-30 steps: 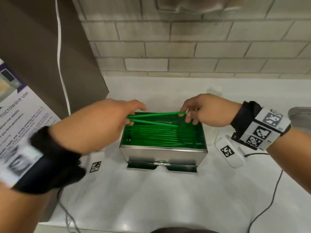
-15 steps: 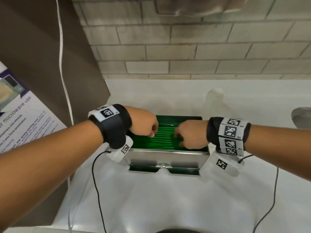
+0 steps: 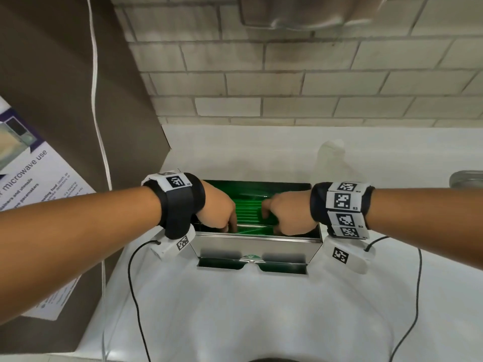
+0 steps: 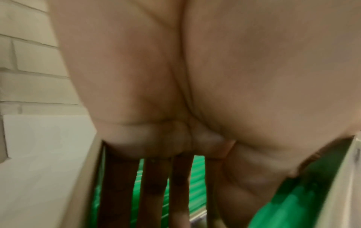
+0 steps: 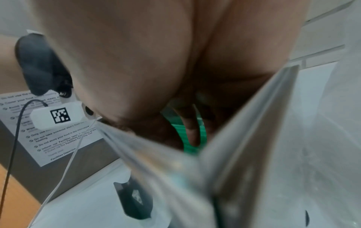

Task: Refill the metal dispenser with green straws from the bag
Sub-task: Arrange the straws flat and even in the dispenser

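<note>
The open-topped metal dispenser point(image 3: 257, 244) stands on the white counter, filled with green straws point(image 3: 248, 207) lying lengthwise. Both hands reach down into it from above. My left hand point(image 3: 230, 226) is at the left end; in the left wrist view its straight fingers point(image 4: 152, 185) point down onto the straws point(image 4: 197, 177) inside the metal wall point(image 4: 84, 185). My right hand point(image 3: 274, 226) is at the right end, and its fingers point(image 5: 190, 128) touch the straws point(image 5: 195, 146) beside the dispenser's wall point(image 5: 244, 138). No straw is held clear of the pile. I cannot make out the bag.
A brown panel with a microwave notice point(image 3: 31, 184) and a white cord point(image 3: 96, 100) stands at the left. Brick wall rises behind. A metal rim point(image 3: 467, 178) shows at the right edge. Black wrist cables point(image 3: 136, 296) trail over the counter in front.
A second ago both hands held a few straws above the dispenser. They have since lowered them into it, and the fingers now sit down among the straws near the front wall.
</note>
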Demonstrator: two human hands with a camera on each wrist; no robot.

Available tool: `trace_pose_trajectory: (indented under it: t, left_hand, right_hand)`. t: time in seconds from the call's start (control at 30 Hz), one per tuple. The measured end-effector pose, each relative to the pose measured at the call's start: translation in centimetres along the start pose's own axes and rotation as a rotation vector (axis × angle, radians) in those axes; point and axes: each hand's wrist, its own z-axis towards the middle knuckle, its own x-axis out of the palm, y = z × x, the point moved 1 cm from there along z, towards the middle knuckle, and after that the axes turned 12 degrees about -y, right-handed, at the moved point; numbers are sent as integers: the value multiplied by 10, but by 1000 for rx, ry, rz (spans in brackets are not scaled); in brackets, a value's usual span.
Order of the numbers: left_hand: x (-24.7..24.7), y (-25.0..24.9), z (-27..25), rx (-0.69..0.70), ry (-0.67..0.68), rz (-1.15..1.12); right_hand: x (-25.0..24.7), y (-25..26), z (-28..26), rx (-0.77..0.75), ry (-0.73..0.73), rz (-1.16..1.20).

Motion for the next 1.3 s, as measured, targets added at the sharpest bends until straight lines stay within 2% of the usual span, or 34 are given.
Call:
trace_pose_trajectory:
  t: [0.13,0.2,0.3,0.43,0.53,0.67,0.77,0.83,0.9,1.0,1.13,1.3]
  left_hand:
    - [-11,4,2,-4,16,-48]
    - [-18,7,10,-67,-14,-93]
    - [-29,5,20,-181,10,-160]
    - [-27,-3,34,-188,62,-138]
    - [-19,-5,42,-142,69,-13]
    - [-1,3,45,-75,81,120]
    - [22,24,54,-19,112,386]
    - [37,45,74,-39,150,454]
    - [30,36,56,-60,122,449]
    - [14,10,27,-56,65,321]
    - [3,-4,15,-60,-17,175]
    - [-10,-4,0,-57,-105,221]
  right_hand:
    - [4,3,5,-58,65,-20]
    - [3,3,7,-54,129,-2]
    - [3,3,10,-42,214,-27]
    - [-3,2,15,8,201,-53]
    - [-9,-2,16,51,186,13]
    - [1,-5,14,17,270,-76]
    - [4,0,12,-13,265,-128]
    - [4,7,9,-62,290,-166]
    - [7,7,10,-81,309,-136]
    - [1,6,8,-59,231,-95]
    - [-6,12,3,-67,223,-265]
    - [-12,10,0,-98,143,-327]
